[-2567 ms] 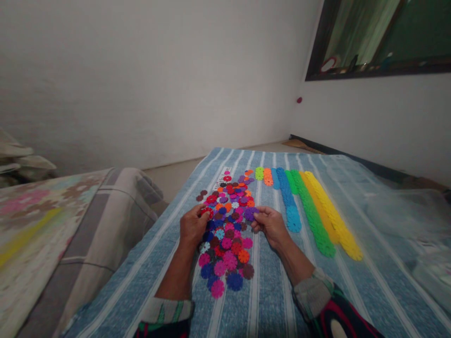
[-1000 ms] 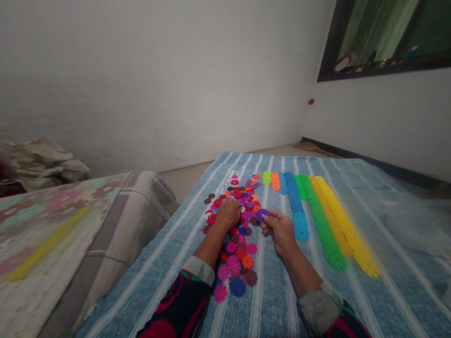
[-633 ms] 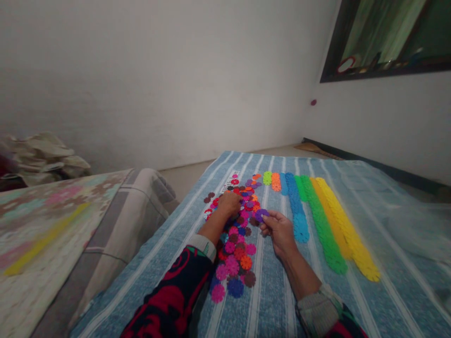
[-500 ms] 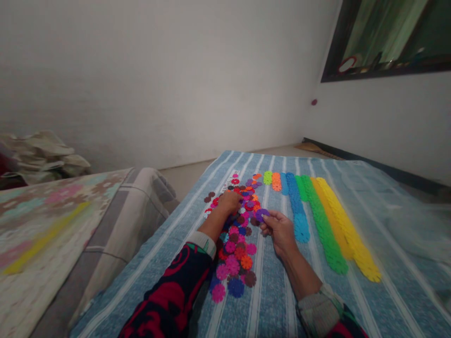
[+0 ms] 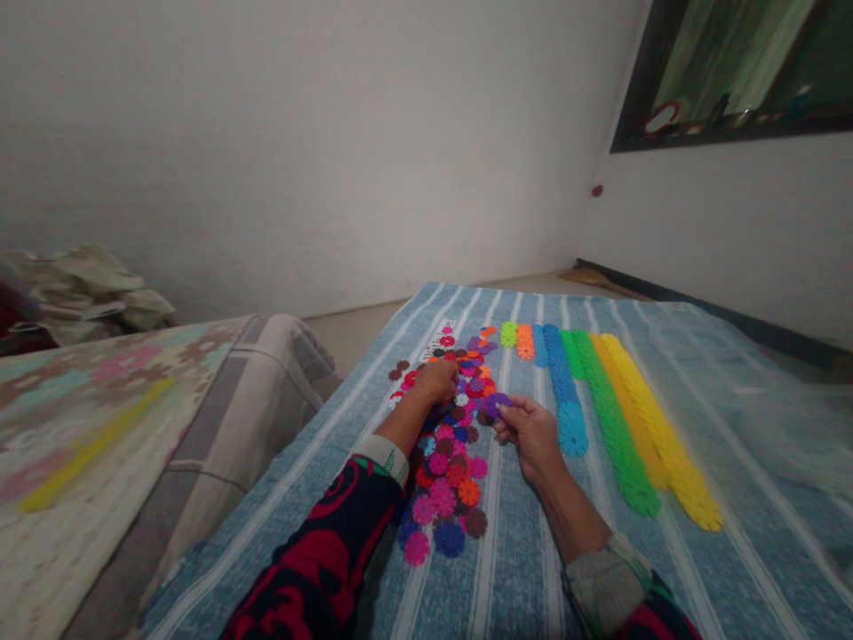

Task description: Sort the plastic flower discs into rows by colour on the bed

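Note:
My right hand [image 5: 530, 431] pinches a purple snowflake disc [image 5: 497, 405] between thumb and fingers, just right of the mixed discs. My left hand [image 5: 434, 384] reaches down into the pile of loose snowflake discs [image 5: 441, 496]; its fingers are bent and their tips are hidden, so what they touch or hold does not show. The pile is pink, red, brown, orange, blue and purple, spread in a long strip. To the right lie overlapping rows sorted by colour: a yellow row [image 5: 666, 436], a green row [image 5: 617, 427], a blue row [image 5: 563, 378], and a short orange row [image 5: 526, 341].
A blue striped cloth [image 5: 320, 498] covers the table. Clear plastic [image 5: 793, 436] lies at its right side. To the left stands a bed-like surface with a flowered cover [image 5: 120, 427] and a yellow strip [image 5: 99, 444]. A white wall [image 5: 333, 151] rises behind.
The view has shifted slightly. Both hands stay in nearly the same places, the right still holding the purple disc, the left still at the pile.

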Tool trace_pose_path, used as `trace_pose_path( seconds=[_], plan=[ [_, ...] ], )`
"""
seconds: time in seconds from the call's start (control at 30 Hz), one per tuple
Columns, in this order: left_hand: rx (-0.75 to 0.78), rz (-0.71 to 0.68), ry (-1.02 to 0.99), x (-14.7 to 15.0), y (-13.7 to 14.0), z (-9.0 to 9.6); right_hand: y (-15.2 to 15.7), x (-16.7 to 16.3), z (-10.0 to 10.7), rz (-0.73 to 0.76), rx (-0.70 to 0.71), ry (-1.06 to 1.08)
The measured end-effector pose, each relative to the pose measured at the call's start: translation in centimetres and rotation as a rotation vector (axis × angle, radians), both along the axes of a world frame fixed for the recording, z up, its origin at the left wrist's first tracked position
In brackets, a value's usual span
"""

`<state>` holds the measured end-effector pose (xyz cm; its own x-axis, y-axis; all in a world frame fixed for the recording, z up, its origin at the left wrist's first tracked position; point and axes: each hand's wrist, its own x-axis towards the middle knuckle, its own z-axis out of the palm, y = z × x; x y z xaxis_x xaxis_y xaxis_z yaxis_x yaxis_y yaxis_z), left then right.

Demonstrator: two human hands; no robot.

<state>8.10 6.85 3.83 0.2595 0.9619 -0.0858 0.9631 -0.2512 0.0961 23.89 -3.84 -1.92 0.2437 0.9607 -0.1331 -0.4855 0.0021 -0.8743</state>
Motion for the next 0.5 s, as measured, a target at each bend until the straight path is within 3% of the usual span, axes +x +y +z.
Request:
trace_pose_path(
  seconds=[0.5],
  plan=[
    [-0.121, 0.004, -0.186, -0.2, 2.1, -0.5, -0.1, 0.1, 0.3, 0.021, 0.008, 0.009]
  ],
)
